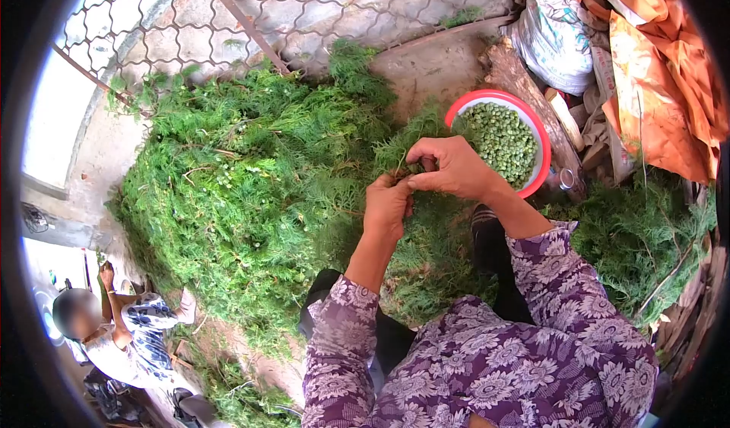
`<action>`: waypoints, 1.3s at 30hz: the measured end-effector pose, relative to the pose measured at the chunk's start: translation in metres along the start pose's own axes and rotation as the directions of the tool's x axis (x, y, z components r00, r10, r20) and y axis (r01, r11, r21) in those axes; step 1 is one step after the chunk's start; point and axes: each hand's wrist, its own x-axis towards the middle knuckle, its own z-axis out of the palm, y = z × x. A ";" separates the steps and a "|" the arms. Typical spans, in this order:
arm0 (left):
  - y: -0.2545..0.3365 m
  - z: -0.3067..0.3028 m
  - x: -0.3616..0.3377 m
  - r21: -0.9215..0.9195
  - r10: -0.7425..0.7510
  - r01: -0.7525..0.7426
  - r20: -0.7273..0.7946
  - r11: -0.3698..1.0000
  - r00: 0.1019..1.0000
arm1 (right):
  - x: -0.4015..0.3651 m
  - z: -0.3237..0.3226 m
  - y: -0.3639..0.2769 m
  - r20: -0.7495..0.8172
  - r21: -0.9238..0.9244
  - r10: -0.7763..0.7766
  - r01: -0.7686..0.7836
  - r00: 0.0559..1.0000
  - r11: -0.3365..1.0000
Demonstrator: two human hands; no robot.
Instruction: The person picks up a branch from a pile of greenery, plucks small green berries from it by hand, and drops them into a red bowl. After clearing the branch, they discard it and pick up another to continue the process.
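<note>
My left hand is closed around a feathery green sprig, its stem pinched between thumb and fingers. Close against it, my right hand has thumb and forefinger curled together at the same sprig; whether a small green cone sits in that pinch is hard to make out. Just beyond my right hand stands a white basin with a red rim. Many small green cones fill its bottom. Left of my hands spreads a large heap of cut green branches.
Wire mesh fencing borders the far side. At right lie a log, a white sack, an orange tarp and more branches. Another person sits at lower left, holding a sprig.
</note>
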 end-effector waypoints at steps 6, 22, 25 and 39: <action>0.000 0.003 0.000 0.048 0.009 -0.011 0.028 0.999 1.000 | 0.000 -0.002 0.004 -0.006 -0.091 0.012 -0.013 1.000 0.996; 0.009 0.006 -0.008 0.093 0.083 -0.084 0.015 0.992 0.996 | 0.000 -0.001 0.012 -0.051 0.258 -0.059 0.070 0.997 0.964; 0.010 0.009 -0.012 0.155 0.031 -0.038 0.043 0.987 0.999 | -0.005 -0.019 -0.004 0.015 0.817 0.039 -0.035 0.999 0.576; 0.009 0.003 -0.013 0.757 0.755 -0.648 0.378 0.081 0.536 | -0.018 -0.119 0.083 -0.759 -0.415 0.020 -0.507 0.650 0.755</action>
